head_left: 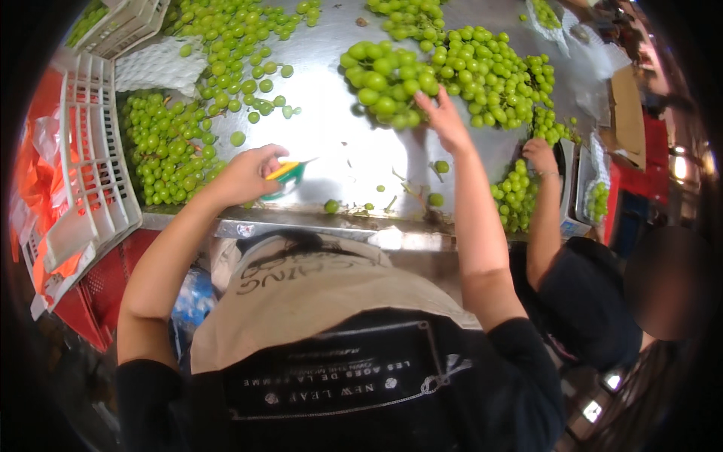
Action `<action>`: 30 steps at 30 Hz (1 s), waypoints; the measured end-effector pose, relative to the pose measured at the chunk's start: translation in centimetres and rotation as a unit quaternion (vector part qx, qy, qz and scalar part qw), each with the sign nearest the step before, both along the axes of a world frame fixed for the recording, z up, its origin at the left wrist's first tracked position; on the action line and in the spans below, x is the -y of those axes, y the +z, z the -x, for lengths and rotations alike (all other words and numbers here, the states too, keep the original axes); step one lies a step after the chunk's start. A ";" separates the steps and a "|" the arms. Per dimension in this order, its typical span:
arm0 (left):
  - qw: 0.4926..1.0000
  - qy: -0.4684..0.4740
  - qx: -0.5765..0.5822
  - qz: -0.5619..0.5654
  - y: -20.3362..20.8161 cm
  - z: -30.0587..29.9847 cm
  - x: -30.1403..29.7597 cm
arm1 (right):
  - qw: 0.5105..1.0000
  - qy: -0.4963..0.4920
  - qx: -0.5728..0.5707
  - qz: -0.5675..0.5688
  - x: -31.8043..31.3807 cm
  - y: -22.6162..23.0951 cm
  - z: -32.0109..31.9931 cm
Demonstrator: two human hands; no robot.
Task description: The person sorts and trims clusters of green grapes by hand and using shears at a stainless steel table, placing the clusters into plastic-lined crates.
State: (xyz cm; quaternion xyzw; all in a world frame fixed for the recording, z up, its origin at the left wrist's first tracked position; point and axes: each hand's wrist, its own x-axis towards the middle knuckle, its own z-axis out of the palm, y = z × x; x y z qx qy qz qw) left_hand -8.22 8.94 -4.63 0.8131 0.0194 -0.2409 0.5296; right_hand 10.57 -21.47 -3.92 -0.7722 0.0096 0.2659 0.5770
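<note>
My left hand (252,175) is closed around small scissors (288,173) with yellow and green handles, their pointed tip facing right over the metal table. In my right hand (446,124) is a bunch of green grapes (384,79), gripped at its right side; it looks slightly blurred and seems raised off the surface. The thumb and part of the fingers show, while the stem is hidden. Beside it, to the right, lies a heap of grape bunches (489,75). Loose grapes (331,206) and stem scraps (410,192) lie along the near edge.
More grapes (162,143) are heaped on the left of the metal table (324,120), near white padding (162,64). A white plastic crate (94,143) stands at the left edge. At right, a co-worker's hand (540,156) touches grapes; a white box (574,188) is beside it.
</note>
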 end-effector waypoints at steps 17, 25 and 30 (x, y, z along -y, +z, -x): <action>0.990 0.009 -0.138 0.038 3.3 -4.0 4.9 | 0.843 -0.041 0.440 0.306 0.6 1.0 1.3; 0.928 -0.052 0.258 -0.262 1.3 -4.5 7.2 | 0.936 -0.030 0.278 0.216 0.6 -0.4 5.0; 0.873 -0.010 0.437 -0.218 1.6 -9.5 12.0 | 0.971 -0.021 0.170 0.166 -0.5 0.6 4.9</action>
